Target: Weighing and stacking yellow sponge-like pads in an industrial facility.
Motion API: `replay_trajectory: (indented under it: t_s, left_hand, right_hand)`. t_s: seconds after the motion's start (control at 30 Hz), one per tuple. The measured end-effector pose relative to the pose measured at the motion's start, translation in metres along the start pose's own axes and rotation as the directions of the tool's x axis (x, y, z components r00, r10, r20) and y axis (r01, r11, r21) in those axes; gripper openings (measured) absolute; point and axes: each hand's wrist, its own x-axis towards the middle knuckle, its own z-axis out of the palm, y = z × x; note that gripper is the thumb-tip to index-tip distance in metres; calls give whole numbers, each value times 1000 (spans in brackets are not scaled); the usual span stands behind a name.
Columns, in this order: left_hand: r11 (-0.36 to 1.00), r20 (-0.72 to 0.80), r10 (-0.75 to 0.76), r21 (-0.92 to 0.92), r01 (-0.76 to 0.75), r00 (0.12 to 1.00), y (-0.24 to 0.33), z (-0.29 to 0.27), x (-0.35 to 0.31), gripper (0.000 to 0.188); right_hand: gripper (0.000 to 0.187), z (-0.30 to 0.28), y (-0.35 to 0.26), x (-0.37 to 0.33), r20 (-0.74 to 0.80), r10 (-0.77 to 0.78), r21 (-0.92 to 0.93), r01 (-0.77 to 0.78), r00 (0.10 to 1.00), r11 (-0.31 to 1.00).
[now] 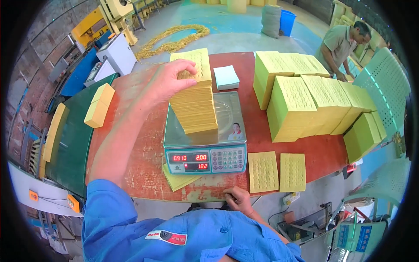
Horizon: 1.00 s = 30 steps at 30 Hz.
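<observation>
Left hand (176, 78) parted at one yellow stack (194, 111), right hand (238, 199) curled, one scale (226, 150)

head camera: left fisheye of a side-by-side pair worn on the person's head; upright, unmirrored
facing: down and ahead across the red table (148, 150), from its near edge
blue shirt (196, 227): nearest to the lens, seen from above along the bottom
yellow stack (194, 109): close, a little above centre, top and near side both showing
scale (205, 140): around the centre, display (187, 163) turned toward the lens
far reach: past the table to the floor (235, 32) and a co-worker (335, 43) at upper right
rim: round and dark, straight edges bowing near it
</observation>
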Motion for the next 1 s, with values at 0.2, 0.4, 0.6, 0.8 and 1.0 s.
replay_trajectory:
  t_s: [0.2,0.4,0.6,0.8,1.0]
  left_hand:
    - [993,44,-65,-95,69,997,0,-5,4,9]
    - [1000,-79,5,31,-3,997,28,-3,0,8]
    - [860,-110,415,371,-350,903,92,12,-76,10]
    - [727,226,593,263,-635,773,102,98,-187,10]
    - [918,167,382,42,-394,909,60,135,-245,27]
  right_hand:
    - [17,-10,5,3,79,-102,85,96,992,992]
    - [17,-10,2,-2,82,-17,120,7,996,993]
    - [35,-23,-21,22,159,274,416,-317,948,853]
    - [57,-16,-59,55,260,196,957,-279,946,79]
    - [45,2,-65,31,225,634,742,-551,740,381]
